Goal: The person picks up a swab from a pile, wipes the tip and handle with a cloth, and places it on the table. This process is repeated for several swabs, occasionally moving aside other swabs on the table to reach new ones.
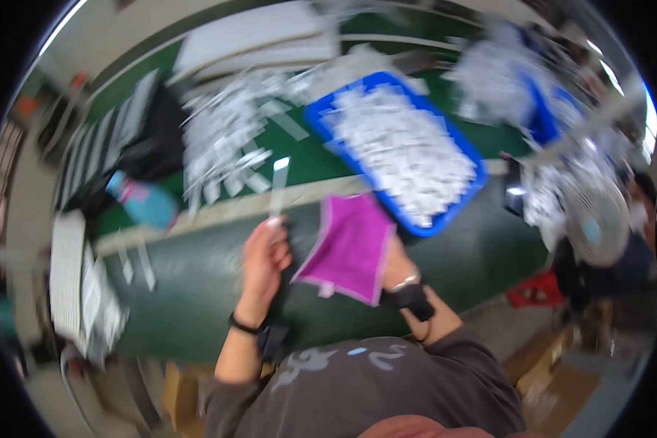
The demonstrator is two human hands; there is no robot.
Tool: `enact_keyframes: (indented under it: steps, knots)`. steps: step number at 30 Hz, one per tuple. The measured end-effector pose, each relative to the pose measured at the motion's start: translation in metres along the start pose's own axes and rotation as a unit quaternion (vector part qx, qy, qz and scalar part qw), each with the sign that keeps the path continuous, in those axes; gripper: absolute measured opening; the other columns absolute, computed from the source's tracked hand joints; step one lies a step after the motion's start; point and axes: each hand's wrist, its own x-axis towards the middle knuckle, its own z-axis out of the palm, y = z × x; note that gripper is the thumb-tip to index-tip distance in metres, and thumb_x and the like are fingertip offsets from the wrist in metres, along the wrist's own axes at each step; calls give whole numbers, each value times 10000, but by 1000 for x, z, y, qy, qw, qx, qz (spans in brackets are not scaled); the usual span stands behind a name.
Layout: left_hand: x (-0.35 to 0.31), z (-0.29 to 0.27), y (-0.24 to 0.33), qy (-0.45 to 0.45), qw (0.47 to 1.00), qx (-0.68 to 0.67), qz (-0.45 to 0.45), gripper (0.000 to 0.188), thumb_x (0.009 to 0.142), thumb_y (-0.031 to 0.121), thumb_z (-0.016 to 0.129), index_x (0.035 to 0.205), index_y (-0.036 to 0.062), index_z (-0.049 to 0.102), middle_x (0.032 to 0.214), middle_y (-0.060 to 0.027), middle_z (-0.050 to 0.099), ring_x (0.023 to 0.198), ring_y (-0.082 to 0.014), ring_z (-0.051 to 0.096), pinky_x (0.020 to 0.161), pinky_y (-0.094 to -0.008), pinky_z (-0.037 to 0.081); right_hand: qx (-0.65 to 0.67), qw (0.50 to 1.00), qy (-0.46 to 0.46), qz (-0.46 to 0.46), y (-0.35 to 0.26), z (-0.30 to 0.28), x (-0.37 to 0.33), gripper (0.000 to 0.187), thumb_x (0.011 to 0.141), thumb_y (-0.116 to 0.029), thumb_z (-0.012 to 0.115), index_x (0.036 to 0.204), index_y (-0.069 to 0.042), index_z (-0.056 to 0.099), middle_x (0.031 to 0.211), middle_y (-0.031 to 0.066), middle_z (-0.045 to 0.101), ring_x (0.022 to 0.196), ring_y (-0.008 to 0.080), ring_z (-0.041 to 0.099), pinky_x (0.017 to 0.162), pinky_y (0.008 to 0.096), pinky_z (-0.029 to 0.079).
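My left hand [265, 257] is closed, pinching the lower end of a narrow whitish strip [279, 182] that stands up from its fingertips. A magenta cloth [352, 247] with pale edges spreads between my hands, a small pale tab at its lower edge. My right hand [396, 264] is at the cloth's right side and seems to grip it; the cloth hides most of its fingers. Beyond the cloth lies a blue tray [475, 191] heaped with small white pieces [409, 150]. A loose pile of white strips [223, 131] covers the green table beyond my left hand.
A light-blue and pink bottle [144, 202] is left of the strip pile. White sheets [252, 36] lie at the back, with clear plastic bags [493, 69] at the back right. On the right are a round fan [596, 220] and a red crate [536, 290].
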Motion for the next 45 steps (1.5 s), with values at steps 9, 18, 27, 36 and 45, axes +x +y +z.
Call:
enact_keyframes:
  steps: [9, 18, 27, 36, 45]
  knots:
    - [-11, -11, -2, 53, 998, 14, 0, 270, 956, 212, 510, 1151, 32, 556, 797, 11, 521, 511, -41, 370, 447, -201, 346, -240, 962, 56, -119, 7, 1, 8, 490, 1013, -333, 284, 1398, -30, 315, 1361, 163, 444, 1238, 291, 447, 1063, 467, 333]
    - [-19, 8, -3, 5, 998, 49, 28, 233, 970, 199, 487, 1102, 16, 546, 858, -34, 597, 558, -56, 485, 475, -219, 415, 79, 978, 154, -120, 9, 27, 21, 456, 972, -444, 409, 1218, -76, 517, 1193, 101, 573, 1108, 273, 538, 987, 418, 419]
    - [-29, 22, -64, -89, 794, 517, 308, 197, 976, 210, 475, 952, 22, 527, 645, -7, 543, 461, -68, 468, 409, -214, 377, -351, 850, 300, -254, 58, 12, 37, 302, 957, -329, 411, 1006, -63, 546, 672, 39, 532, 570, 172, 554, 572, 274, 476]
    - [-40, 24, -29, -222, 925, -44, -306, 240, 995, 283, 401, 937, 68, 491, 567, 58, 322, 408, -42, 259, 340, -195, 230, 157, 985, -8, -76, 2, 0, 33, 311, 958, -294, 411, 689, -138, 399, 555, -31, 316, 462, 96, 295, 475, 244, 273]
    - [-43, 29, -39, -158, 946, 280, -44, 127, 935, 135, 529, 856, 38, 544, 596, 27, 459, 435, -70, 375, 405, -219, 343, -64, 981, 143, -115, 33, 7, 31, 338, 967, -313, 436, 683, -130, 425, 582, -19, 385, 532, 85, 383, 522, 238, 327]
